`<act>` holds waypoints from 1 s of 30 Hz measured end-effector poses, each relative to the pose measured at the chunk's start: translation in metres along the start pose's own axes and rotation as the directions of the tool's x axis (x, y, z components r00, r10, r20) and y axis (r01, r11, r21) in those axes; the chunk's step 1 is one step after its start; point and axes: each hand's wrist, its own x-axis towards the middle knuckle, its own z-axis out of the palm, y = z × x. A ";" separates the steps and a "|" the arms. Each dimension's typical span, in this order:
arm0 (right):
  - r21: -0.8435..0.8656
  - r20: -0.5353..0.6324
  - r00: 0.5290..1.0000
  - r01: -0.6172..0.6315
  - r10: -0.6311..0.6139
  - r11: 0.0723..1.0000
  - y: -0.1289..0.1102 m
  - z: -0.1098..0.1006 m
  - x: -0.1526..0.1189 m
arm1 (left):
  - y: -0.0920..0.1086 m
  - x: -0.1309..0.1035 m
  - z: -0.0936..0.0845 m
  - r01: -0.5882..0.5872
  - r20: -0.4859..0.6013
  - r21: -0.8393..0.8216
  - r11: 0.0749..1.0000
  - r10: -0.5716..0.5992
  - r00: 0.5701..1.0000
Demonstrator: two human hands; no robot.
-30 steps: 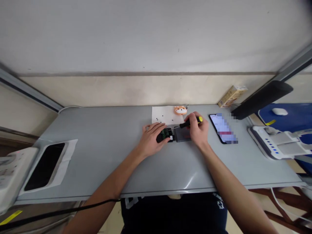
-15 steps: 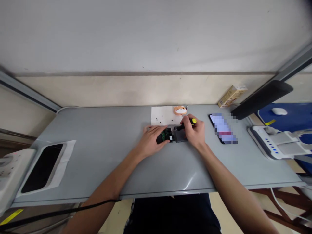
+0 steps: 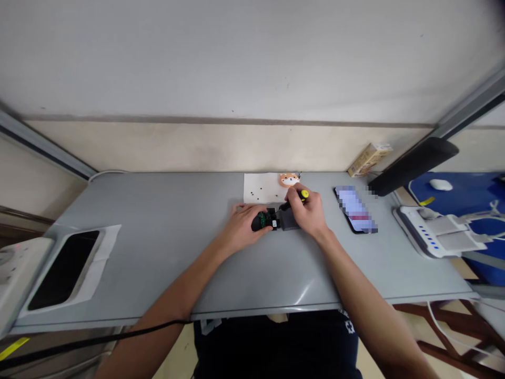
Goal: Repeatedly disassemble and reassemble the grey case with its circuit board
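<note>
My right hand is closed round a screwdriver with a black handle and a yellow end. Its shaft points left and down at a small black device with a green circuit board. My left hand grips that device from the left, fingers along the far side and thumb along the near side. A dark grey block lies against the device's right end, partly under my right hand. Behind them is a sheet of white paper with several tiny dark screws on it. The screwdriver's tip is too small to make out.
An orange dog-face case sits on the paper. To the right are a lit phone, a small carton, a black cylinder and a power strip. At left lies a dark-screened device; a black cable crosses my left forearm.
The view has shifted slightly. My right hand and the screwdriver have moved a little to the left, nearer the device. My left hand keeps its grip.
</note>
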 end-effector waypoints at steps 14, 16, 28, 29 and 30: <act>0.103 0.298 0.945 0.109 -0.135 0.989 -0.009 0.001 0.020 | -0.002 -0.001 0.001 -0.105 0.010 0.088 0.991 0.104 0.994; 0.129 0.308 0.943 0.094 -0.130 0.987 -0.010 -0.001 0.020 | -0.002 0.000 0.000 -0.122 0.015 0.100 0.987 0.121 0.992; 0.720 0.180 0.979 -0.197 0.096 0.666 -0.005 0.034 0.018 | -0.005 0.001 0.000 -0.149 0.008 0.128 0.980 0.149 0.989; 0.742 0.172 0.979 -0.200 0.107 0.639 -0.004 0.035 0.017 | -0.005 0.001 0.000 -0.146 0.012 0.125 0.981 0.146 0.989; 0.754 0.166 0.980 -0.199 0.111 0.626 -0.004 0.036 0.017 | -0.005 0.001 -0.001 -0.143 0.015 0.124 0.982 0.142 0.990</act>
